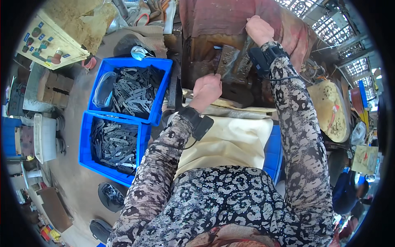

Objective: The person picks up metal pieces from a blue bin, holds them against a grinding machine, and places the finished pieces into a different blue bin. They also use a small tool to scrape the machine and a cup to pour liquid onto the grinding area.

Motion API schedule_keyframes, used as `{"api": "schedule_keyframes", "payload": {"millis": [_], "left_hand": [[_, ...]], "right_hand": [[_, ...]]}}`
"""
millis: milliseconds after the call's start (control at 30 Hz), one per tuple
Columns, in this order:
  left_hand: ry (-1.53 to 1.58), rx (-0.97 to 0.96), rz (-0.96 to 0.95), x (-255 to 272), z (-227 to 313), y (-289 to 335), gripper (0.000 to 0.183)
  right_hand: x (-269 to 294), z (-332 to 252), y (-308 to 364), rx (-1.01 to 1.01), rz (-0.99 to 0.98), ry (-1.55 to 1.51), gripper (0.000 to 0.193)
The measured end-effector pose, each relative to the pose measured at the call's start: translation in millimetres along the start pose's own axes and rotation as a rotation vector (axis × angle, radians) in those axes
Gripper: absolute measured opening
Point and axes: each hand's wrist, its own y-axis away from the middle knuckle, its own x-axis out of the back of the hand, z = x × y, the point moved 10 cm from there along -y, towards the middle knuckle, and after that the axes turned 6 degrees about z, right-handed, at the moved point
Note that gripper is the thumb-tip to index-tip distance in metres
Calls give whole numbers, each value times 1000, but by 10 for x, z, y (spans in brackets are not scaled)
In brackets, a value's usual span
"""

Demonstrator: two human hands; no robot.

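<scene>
My right hand [260, 29] reaches up to a stained dark red cloth [218, 20] draped over the top of a grimy machine housing. Its fingers are pinched on the cloth near its lower part. My left hand [207, 88] is closed in front of the brown, wet-looking opening of the housing. What its fingers hold, if anything, is hidden from view. Inside the opening, between my hands, are wet, dirt-crusted blocks [227, 61]. A cream-coloured sheet [222, 136] lies over my lap below my left hand.
To the left stand two blue bins, the far one [164, 90] and the near one [103, 171], with many flat metal pieces inside. A cream control box [61, 39] with knobs hangs at the far left. A stained, pale board [331, 111] stands on the right.
</scene>
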Motion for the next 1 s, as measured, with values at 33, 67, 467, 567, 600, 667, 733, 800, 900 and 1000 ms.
{"api": "schedule_keyframes", "payload": {"millis": [33,67,467,567,600,667,733,800,900,1000], "left_hand": [[-9,-10,20,17,7,-4,17],[-21,-22,57,44,32,7,16],[-29,-24,100,105,62,34,15],[-20,-38,106,98,79,37,15],[-20,-39,91,81,80,38,15],[-29,-46,116,101,82,42,15],[-28,-49,100,81,78,43,15],[-28,-55,110,86,82,42,16],[-42,-54,102,75,69,36,16],[-44,-50,97,68,62,36,17]], "right_hand": [[24,-32,-1,34,21,-13,42],[13,-5,17,23,3,8,42],[-2,32,-7,41,61,-16,42],[17,20,-3,63,56,-28,42],[-20,57,-22,18,13,-7,42],[-61,97,-39,-30,-31,11,43],[-55,106,-52,-46,-20,-8,43],[-68,114,-54,-57,-32,-9,43],[-56,101,-43,-53,-32,-19,42],[-26,85,-28,-51,-28,-24,41]]}}
